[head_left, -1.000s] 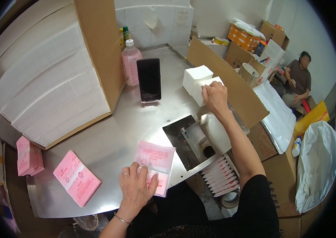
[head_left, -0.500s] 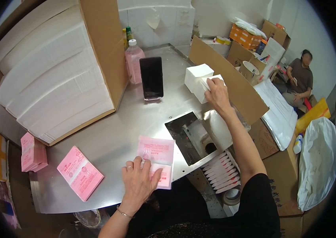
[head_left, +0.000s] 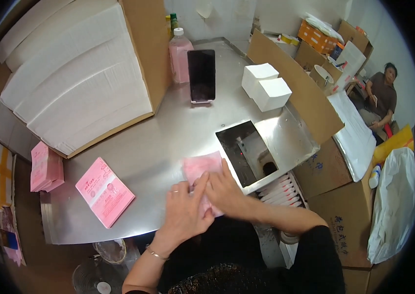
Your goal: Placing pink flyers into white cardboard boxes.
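A pink printed plastic wrapper (head_left: 200, 165) lies near the front edge of the metal table (head_left: 158, 134). Both hands are on it and hide most of it, so its contents cannot be seen. My left hand (head_left: 185, 206) holds it from the left with the fingers close together. From the right, my right hand (head_left: 224, 192) presses on it, fingertips meeting those of the left. To the left lies a stack of flat pink wrappers (head_left: 105, 192). Two white blocks of folded tissue (head_left: 272, 93) stand side by side at the back right, apart from my hands.
A black phone (head_left: 201, 76) stands upright before a pink liquid bottle (head_left: 181, 61). At left are a large carton of white stacks (head_left: 87, 93) and more pink packs (head_left: 46, 166). A rectangular opening (head_left: 246, 152) is right of my hands. A person (head_left: 381, 93) sits at far right.
My right hand has left the white tissue blocks and come down to the pink wrapper beside my left hand. The wrapper, spread flat before, is now folded or bunched under both hands.
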A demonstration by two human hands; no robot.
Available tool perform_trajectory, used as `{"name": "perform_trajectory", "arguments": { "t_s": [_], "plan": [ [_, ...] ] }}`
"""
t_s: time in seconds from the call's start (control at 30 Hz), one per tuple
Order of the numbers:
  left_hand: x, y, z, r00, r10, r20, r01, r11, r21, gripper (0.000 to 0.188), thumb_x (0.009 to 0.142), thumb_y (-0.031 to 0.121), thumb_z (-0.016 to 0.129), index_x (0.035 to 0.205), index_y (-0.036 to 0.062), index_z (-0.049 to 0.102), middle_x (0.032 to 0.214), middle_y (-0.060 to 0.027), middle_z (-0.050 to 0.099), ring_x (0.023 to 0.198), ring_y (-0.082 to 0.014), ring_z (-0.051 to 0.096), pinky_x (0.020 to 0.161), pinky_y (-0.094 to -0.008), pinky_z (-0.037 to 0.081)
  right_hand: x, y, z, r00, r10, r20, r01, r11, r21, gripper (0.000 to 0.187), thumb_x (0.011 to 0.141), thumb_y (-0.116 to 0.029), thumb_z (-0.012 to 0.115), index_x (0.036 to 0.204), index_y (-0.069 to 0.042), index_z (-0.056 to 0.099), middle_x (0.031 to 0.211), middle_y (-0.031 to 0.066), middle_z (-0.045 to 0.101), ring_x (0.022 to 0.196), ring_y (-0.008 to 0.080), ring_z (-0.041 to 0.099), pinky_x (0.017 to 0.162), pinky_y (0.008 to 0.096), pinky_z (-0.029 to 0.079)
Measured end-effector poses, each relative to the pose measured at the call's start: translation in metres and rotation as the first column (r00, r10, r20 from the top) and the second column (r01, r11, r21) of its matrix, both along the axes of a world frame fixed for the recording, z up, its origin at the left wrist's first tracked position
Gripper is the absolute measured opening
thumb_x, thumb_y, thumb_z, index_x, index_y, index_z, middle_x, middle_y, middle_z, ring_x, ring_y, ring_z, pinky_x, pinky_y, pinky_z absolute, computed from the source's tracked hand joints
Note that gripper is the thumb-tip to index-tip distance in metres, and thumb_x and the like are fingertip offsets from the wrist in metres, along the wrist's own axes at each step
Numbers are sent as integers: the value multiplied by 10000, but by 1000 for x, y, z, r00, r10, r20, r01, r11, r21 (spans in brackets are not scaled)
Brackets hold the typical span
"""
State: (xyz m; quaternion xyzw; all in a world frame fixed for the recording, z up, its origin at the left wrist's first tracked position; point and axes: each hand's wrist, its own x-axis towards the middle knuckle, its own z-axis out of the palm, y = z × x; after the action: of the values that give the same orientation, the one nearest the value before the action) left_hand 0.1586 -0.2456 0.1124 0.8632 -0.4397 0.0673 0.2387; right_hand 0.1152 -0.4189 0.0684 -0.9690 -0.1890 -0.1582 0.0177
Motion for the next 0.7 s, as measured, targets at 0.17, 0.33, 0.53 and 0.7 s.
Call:
{"name": "perform_trajectory", "arguments": {
  "t_s": [0.17, 0.33, 0.53, 0.7],
  "plan": [
    [-2, 13, -3, 998, -6, -66, 4, 999, -35, 834, 756, 176, 728, 1495, 85, 353, 941, -154, 541, 867, -325, 526, 753, -427, 422, 45, -36, -5, 934, -299, -196, 313, 949, 46, 160, 842, -91, 528, 917, -33, 658, 895, 187, 636, 953, 382, 595, 1014, 703, 282],
    [-5, 26, -12, 997, -17, -69, 8, 992, -129, 301, 772, 80, 707, 1068, 54, 661, 936, -108, 543, 876, -284, 519, 779, -398, 416, 35, -104, -3, 806, -448, -387, 562, 783, 266, 213, 859, -117, 529, 793, 13, 684, 830, 242, 683, 815, 400, 678, 776, 482, 540],
    [20, 101, 3, 976, 196, -94, -217, 905, -365, 196, 668, -98, 557, 819, 24, 579, 973, -155, 587, 904, -332, 563, 753, -420, 457, 55, -132, 65, 882, -471, 12, 417, 791, 447, 186, 896, -210, 613, 832, -56, 693, 794, 154, 681, 762, 349, 670, 692, 467, 518],
    [55, 140, 25, 847, 519, 119, -490, 847, -207, 300, 659, -111, 498, 923, 24, 545, 1084, -194, 537, 1001, -383, 509, 900, -464, 395, 148, -259, 109, 746, -435, 505, 289, 894, 342, 310, 956, -304, 577, 950, -28, 718, 1002, 199, 683, 890, 354, 660, 800, 391, 514]
  ]
}}
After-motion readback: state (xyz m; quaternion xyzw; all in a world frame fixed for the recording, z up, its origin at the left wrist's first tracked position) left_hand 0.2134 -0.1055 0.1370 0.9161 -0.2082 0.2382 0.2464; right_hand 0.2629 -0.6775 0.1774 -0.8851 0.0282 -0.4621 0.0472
